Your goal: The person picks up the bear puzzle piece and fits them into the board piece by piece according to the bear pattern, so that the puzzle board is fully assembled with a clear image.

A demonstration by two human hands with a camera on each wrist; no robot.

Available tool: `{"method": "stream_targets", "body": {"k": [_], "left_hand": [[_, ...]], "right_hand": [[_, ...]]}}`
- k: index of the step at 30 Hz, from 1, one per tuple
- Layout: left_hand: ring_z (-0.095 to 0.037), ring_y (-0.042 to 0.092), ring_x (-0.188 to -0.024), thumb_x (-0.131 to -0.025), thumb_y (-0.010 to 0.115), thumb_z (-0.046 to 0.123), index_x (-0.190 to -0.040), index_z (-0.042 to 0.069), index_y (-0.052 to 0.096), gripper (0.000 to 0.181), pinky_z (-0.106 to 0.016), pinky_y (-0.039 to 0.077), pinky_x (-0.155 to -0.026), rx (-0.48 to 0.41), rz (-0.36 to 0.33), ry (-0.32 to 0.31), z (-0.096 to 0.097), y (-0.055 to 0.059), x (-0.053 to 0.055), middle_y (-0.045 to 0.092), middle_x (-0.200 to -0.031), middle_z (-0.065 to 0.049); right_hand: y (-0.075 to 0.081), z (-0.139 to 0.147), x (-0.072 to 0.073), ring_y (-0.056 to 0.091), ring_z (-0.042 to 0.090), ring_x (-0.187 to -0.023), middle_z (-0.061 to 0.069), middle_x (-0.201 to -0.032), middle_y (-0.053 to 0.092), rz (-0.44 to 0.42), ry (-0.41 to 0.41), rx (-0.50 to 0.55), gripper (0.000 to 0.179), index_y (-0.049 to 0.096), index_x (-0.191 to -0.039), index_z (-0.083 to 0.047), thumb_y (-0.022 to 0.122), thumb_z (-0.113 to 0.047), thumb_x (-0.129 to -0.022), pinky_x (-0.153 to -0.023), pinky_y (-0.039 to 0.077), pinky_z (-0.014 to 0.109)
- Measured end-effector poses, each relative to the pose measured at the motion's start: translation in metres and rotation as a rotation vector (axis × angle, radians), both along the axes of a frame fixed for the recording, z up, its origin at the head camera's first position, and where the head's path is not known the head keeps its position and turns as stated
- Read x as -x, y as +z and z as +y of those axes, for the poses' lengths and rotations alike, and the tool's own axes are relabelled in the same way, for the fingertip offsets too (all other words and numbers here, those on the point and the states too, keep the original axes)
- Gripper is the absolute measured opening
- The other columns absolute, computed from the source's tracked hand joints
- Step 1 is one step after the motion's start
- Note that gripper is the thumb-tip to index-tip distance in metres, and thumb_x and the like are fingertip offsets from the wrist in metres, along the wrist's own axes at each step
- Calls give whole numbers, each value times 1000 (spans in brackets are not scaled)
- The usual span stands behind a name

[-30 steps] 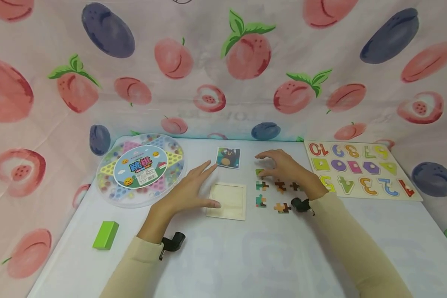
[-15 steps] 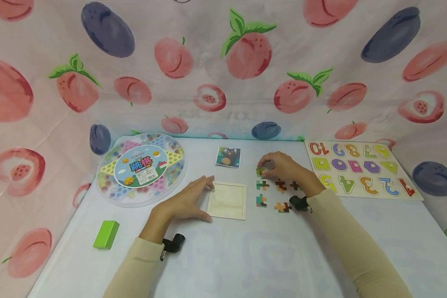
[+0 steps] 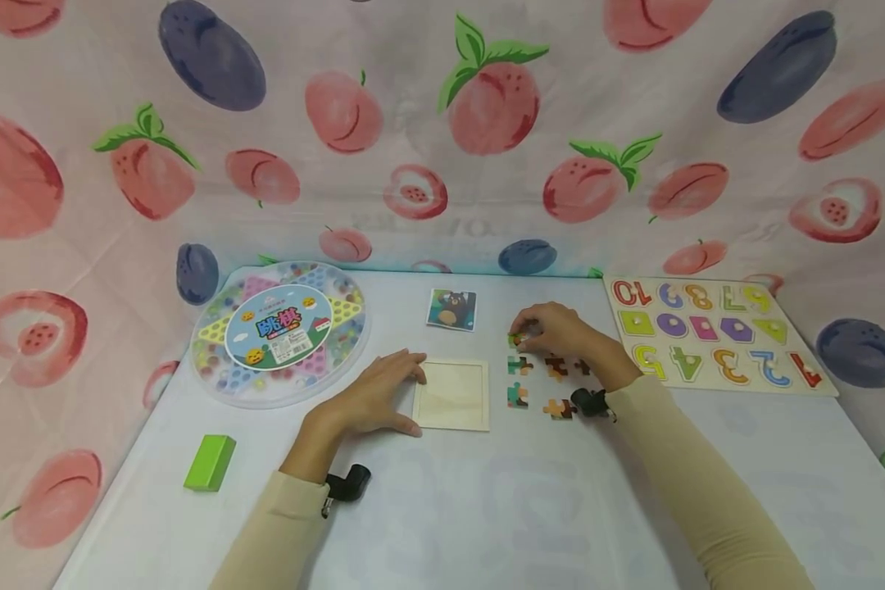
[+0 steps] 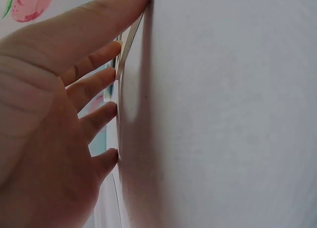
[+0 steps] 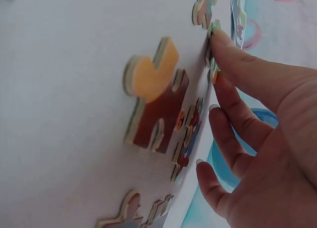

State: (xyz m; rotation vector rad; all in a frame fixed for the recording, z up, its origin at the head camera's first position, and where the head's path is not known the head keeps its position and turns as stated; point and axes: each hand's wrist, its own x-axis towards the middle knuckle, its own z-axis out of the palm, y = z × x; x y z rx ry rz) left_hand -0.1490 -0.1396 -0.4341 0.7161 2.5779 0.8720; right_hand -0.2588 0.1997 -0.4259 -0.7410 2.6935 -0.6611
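Observation:
My right hand [image 3: 560, 334] pinches a green jigsaw puzzle piece [image 3: 515, 338] between thumb and fingers at the top of a group of loose pieces. In the right wrist view the thumb lies on this piece [image 5: 213, 60], its other fingers spread. Just left of the square wooden puzzle tray [image 3: 451, 395] is my left hand [image 3: 372, 397], fingers near its upper left corner and thumb near the lower left. In the left wrist view those fingers are spread and fairly straight, touching the tray's edge. Several brown and green pieces [image 3: 518, 397] lie right of the tray.
A bear picture card [image 3: 451, 310] lies behind the tray. At the back left sits a round Chinese checkers box [image 3: 279, 328], with a green block [image 3: 210, 463] in front. A number and shape board [image 3: 708, 332] lies at the back right. Patterned cloth hangs behind the table.
My right hand has lowered and its fingers have come together on the green puzzle piece. My left hand has come down beside the tray, which has turned slightly and shifted a little right.

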Motion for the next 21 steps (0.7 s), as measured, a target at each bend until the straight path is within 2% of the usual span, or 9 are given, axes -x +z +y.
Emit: {"method": "stream_targets", "body": {"k": [9, 12, 18, 21], "left_hand": [[-34, 19, -161, -75, 90, 33, -125, 13, 60, 62, -59, 11, -132, -7, -12, -18, -4, 0, 2, 35, -167, -12], [-36, 20, -160, -75, 90, 30, -125, 13, 60, 61, -59, 15, -132, -7, -17, -14, -4, 1, 1, 35, -166, -13], [-38, 28, -155, -76, 90, 29, -125, 14, 60, 59, -56, 29, -128, 13, -18, -1, -3, 3, 3, 36, -164, -12], [-36, 30, -154, -76, 91, 29, -125, 14, 61, 60, -54, 30, -128, 21, -27, 3, -3, 3, 4, 37, -163, -10]], "right_hand": [[2, -5, -5, 65, 26, -106, 11, -116, 72, -56, -77, -3, 20, 74, -110, -10, 76, -14, -91, -96, 57, 45], [1, -5, -6, 67, 28, -109, 11, -115, 71, -52, -85, 17, 19, 75, -110, -10, 76, -13, -91, -96, 59, 45], [5, -6, -9, 69, 29, -105, 13, -114, 68, -50, -105, 85, 20, 76, -108, -7, 78, -11, -89, -89, 61, 41], [8, -6, -10, 69, 27, -103, 12, -114, 69, -52, -112, 98, 21, 77, -107, -7, 80, -12, -87, -87, 61, 39]]}}
